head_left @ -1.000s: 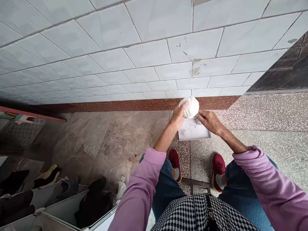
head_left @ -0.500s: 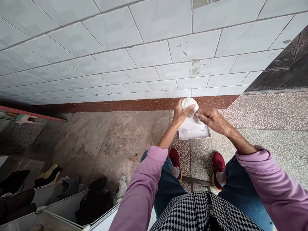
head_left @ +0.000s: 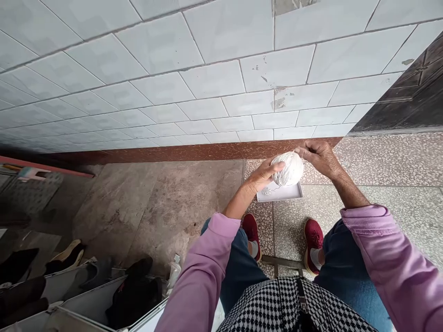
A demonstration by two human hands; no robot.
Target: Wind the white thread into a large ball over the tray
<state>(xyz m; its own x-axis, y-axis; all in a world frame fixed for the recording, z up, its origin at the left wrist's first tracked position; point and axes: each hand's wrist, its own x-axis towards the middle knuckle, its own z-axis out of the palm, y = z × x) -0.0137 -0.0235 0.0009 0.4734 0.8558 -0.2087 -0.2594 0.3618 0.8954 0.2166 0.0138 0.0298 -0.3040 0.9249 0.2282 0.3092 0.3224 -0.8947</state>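
A ball of white yarn (head_left: 290, 169) is held up in front of me by my left hand (head_left: 265, 175), whose thumb lies across its near side. At the ball's upper right edge, my right hand (head_left: 320, 159) is closed in a pinch on what looks like the yarn's strand; the fingertips touch or almost touch the ball. Below the ball, a shallow white box lid or tray (head_left: 282, 199) lies on the floor, partly hidden by the ball. A small tangle of pale yarn (head_left: 266, 191) rests in its left part.
A white tiled wall (head_left: 214, 78) with a brown base strip rises ahead. A dark door (head_left: 411, 97) stands at the right. Boxes holding dark shoes (head_left: 134, 295) sit at the lower left. My feet in red shoes (head_left: 313, 240) flank a metal bar (head_left: 284, 262).
The yarn ball has moved right and toward me in my left hand, turning as it went. My right hand has risen from below the ball to its upper right edge.
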